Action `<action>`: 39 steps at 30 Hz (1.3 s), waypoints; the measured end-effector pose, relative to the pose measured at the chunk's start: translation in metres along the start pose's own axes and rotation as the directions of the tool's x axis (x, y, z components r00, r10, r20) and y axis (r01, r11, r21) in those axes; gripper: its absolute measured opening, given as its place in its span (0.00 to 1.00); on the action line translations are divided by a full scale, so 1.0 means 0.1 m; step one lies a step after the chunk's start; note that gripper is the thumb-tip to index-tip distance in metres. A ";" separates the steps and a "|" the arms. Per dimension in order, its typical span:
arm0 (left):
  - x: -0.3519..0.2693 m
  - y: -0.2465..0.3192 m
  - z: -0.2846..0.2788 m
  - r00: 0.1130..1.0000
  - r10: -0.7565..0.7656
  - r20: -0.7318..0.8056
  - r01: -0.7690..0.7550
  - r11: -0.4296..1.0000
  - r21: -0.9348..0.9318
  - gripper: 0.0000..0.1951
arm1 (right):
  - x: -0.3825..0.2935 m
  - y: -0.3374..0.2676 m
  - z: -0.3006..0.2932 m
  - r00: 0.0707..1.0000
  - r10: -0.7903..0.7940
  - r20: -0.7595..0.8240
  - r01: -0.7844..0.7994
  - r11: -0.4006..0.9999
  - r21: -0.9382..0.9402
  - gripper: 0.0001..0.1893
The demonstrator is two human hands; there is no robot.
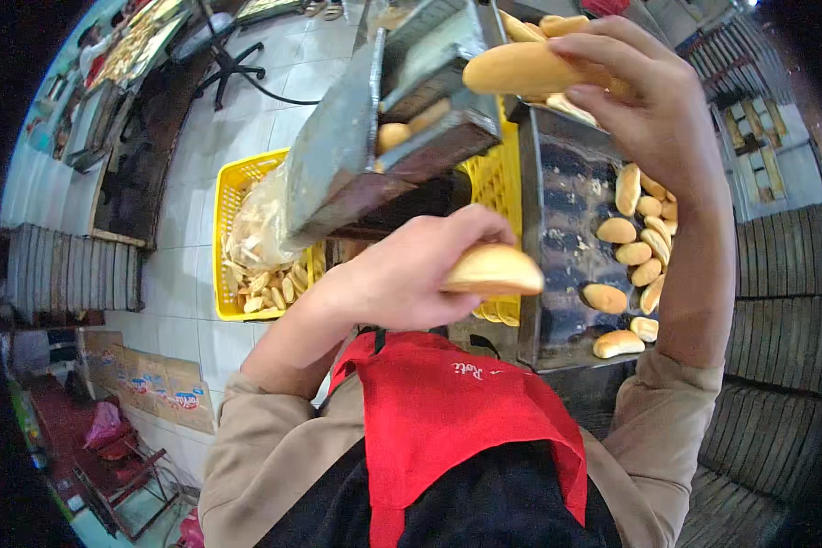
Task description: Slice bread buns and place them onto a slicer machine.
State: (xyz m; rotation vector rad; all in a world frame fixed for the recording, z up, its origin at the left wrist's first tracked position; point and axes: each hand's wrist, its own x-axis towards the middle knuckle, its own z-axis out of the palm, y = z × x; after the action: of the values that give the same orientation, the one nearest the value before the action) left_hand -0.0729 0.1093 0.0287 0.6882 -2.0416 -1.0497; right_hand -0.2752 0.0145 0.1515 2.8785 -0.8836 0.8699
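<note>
In my left hand [418, 270] I hold a golden bread roll [494, 269], its pale side showing. My right hand [630, 82], raised at the upper right, grips a longer bread roll [520, 68] over a heap of other rolls [563, 26]. Left of that heap stands a metal machine [339, 144] with a slanted chute, and a roll [393, 137] sits inside its opening. Under my right forearm, a dark metal tray [562, 226] bears several loose rolls [616, 231], mostly along its right side.
A yellow plastic basket [220, 253] on the tiled floor holds bread pieces and a clear plastic bag [264, 219]. Another yellow crate [493, 195] stands between machine and tray. Stacked trays [781, 267] line the right side. A wheeled chair base [229, 68] is at the upper left.
</note>
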 end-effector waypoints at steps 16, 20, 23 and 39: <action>-0.91 -0.96 -1.06 0.680 -0.478 -0.556 -0.333 0.474 -0.815 0.23 | 0.71 -0.28 0.95 0.933 0.270 -0.239 -0.233 0.957 0.171 0.16; -0.77 -1.04 -1.16 0.808 -0.349 -0.475 -0.182 0.619 -0.764 0.23 | 0.58 -0.37 0.82 0.989 0.142 0.044 -0.138 0.986 -0.096 0.16; -0.42 -0.88 -1.20 0.865 -0.247 -0.438 -0.112 0.755 -0.646 0.22 | 0.52 -0.37 0.70 0.966 0.185 0.182 -0.194 0.980 0.034 0.16; -0.13 -1.10 -1.54 0.862 -0.227 -0.453 -0.153 0.735 -0.660 0.19 | 0.80 -0.57 0.71 0.928 0.287 0.236 -0.231 0.943 -0.240 0.13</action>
State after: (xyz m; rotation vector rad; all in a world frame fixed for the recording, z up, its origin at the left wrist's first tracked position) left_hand 0.0713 -0.0084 -0.0071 0.5285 -1.0578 -1.3568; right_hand -0.1544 0.0092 0.1408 2.7728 -1.3198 0.3641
